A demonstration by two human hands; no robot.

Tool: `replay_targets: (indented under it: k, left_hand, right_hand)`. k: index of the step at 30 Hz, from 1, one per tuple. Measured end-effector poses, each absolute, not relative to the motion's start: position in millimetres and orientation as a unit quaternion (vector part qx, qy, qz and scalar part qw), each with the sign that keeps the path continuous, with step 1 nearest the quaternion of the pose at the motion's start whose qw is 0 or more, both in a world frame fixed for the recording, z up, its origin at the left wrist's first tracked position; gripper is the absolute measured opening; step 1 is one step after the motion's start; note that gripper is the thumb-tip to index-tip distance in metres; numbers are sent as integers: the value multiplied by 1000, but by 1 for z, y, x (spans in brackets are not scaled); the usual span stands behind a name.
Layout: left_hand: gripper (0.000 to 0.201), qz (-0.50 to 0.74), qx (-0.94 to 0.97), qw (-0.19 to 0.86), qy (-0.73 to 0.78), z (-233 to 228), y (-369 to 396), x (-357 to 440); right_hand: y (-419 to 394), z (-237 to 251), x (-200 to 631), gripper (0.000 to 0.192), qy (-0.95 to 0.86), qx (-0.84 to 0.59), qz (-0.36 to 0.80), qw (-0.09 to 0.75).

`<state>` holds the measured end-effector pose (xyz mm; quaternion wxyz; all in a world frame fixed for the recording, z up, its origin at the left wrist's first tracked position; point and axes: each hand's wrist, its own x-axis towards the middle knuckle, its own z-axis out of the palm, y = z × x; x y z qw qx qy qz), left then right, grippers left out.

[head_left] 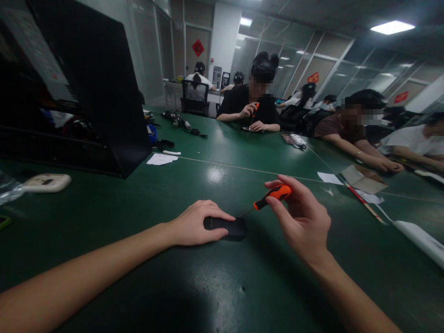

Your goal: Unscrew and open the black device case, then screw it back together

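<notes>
On the green table a small black oblong box (pixel 237 230) lies in front of me; its exact kind I cannot make out. My left hand (pixel 199 223) grips it from the left, thumb along the near side and fingers over the far side. An orange and black screwdriver (pixel 274 196) is held in my right hand (pixel 303 217), between the thumb and fingers. Its thin shaft slants down to the left, and the tip meets the top of the black box close to my left fingertips.
A large black open case (pixel 93 88) stands at the left, beside a white oval object (pixel 46 182). Cables (pixel 178 121) and white paper (pixel 162 159) lie farther back. At the right are an open carton (pixel 362 179) and a long white object (pixel 421 240). Several people sit around.
</notes>
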<state>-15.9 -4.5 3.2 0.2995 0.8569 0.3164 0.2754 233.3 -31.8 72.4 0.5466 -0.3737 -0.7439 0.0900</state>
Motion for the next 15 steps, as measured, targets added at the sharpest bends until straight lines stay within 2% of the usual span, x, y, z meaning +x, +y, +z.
replay_targets:
  k: [8,12,15]
  left_hand:
    - [44,251,862,297,325,3,-3,-15]
    - [44,253,863,294,324,3,-2,-15]
    - [44,254,864,289,324,4,-3,-15]
  right_hand:
    - [-33,68,229,49,-756,-371,123,525]
    - [-32,62,224,58,-764,-378,154,500]
    - [-33,60,222,61,-773,-384,132,488]
